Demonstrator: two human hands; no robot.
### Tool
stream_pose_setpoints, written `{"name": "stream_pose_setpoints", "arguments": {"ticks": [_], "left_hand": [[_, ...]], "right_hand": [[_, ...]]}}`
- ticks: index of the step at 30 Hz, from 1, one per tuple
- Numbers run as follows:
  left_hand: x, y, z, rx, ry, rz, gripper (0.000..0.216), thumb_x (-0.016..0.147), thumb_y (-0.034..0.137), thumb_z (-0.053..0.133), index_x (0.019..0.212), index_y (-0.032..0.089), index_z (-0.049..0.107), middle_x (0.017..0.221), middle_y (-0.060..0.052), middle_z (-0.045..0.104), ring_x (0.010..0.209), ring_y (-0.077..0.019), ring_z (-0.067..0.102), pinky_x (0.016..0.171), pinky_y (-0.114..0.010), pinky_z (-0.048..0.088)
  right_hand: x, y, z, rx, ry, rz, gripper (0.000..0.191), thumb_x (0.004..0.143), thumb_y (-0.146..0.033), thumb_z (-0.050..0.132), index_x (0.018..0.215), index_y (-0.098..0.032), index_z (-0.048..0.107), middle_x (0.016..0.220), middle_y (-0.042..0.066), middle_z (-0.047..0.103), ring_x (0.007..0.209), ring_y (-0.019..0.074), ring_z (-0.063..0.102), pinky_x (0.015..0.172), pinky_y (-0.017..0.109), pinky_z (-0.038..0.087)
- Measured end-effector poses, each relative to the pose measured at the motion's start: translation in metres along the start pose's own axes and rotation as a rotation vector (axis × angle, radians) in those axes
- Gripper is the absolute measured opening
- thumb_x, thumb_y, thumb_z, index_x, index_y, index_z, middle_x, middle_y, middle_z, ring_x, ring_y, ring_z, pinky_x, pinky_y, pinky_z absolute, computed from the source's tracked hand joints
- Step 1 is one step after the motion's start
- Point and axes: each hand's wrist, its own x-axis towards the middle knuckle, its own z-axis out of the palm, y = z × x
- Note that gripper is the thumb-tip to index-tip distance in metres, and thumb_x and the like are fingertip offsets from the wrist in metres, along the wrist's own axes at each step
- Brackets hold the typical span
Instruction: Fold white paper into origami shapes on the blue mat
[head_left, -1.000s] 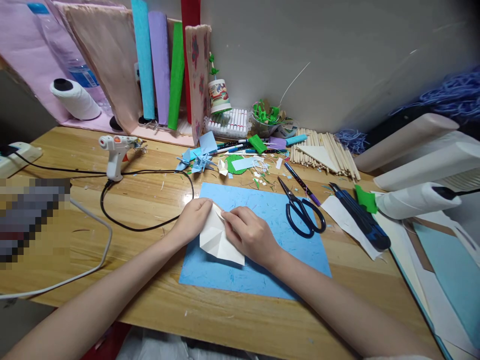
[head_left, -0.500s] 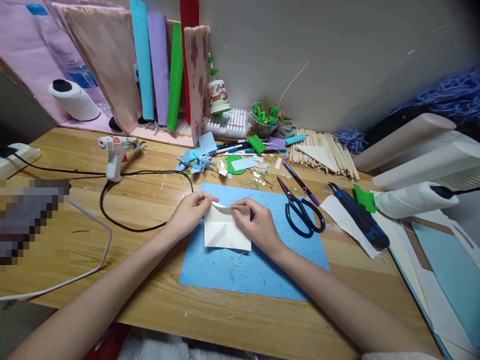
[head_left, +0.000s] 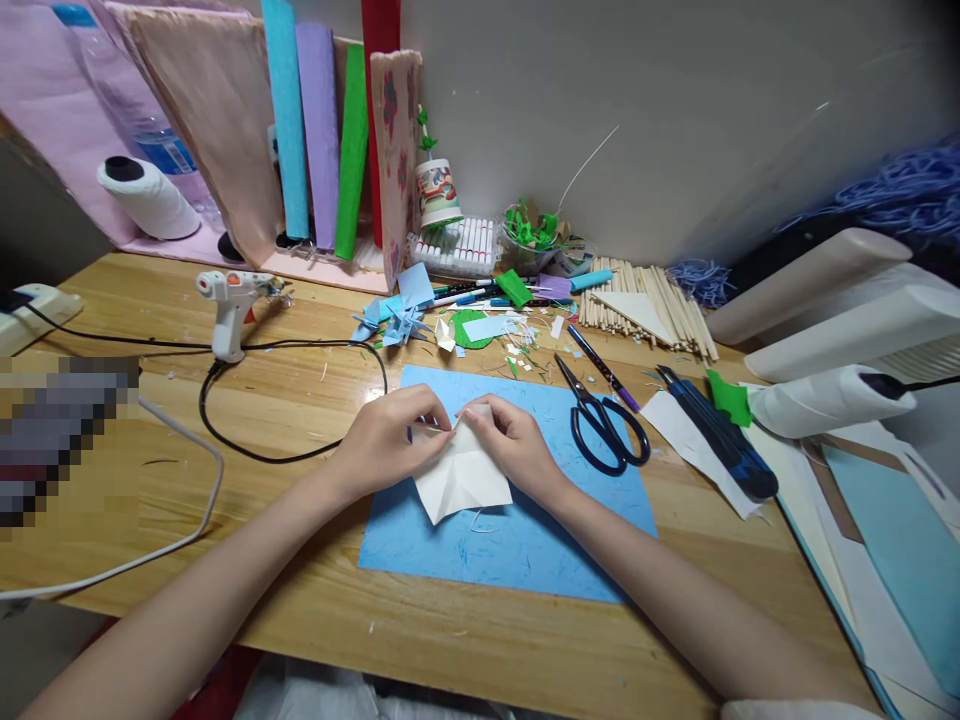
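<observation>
A creased white sheet of paper (head_left: 463,482) is held just over a blue sheet (head_left: 525,560) on the table. My left hand (head_left: 394,437) pinches the paper's upper left part between thumb and fingers. At its upper right, my right hand (head_left: 511,440) grips the same paper, thumb on top. The two thumbs almost meet at a raised fold near the top edge. Fold lines cross the lower part, which spreads toward me. A thin white thread (head_left: 478,522) shows under the lower edge. Black-handled scissors (head_left: 600,425) lie to the right of my right hand.
A glue gun (head_left: 229,310) stands at left with its black cord curving toward my left hand. A blue utility knife (head_left: 720,440) lies at right. Paper scraps (head_left: 405,322), pens (head_left: 600,365) and wooden sticks (head_left: 675,305) lie along the back. A white cable (head_left: 214,480) crosses the left side.
My left hand has shifted right and down, bringing its pinch close to my right thumb. The paper's top is now gathered into a peak and its lower edge has turned at an angle.
</observation>
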Motion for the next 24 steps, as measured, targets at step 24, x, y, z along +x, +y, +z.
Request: {"name": "stream_pose_setpoints", "arguments": {"ticks": [24], "left_hand": [[0.007, -0.010, 0.006, -0.610, -0.196, -0.441, 0.026, 0.061, 0.034, 0.070, 0.071, 0.010, 0.065, 0.065, -0.003, 0.065, 0.060, -0.0124, 0.057, 0.055, -0.021, 0.042]], "right_hand": [[-0.002, -0.001, 0.004, 0.197, 0.022, -0.023, 0.017, 0.075, -0.025, 0.062, 0.089, -0.019, 0.055, 0.072, -0.001, 0.058, 0.065, 0.0113, 0.054, 0.059, 0.022, 0.042]]}}
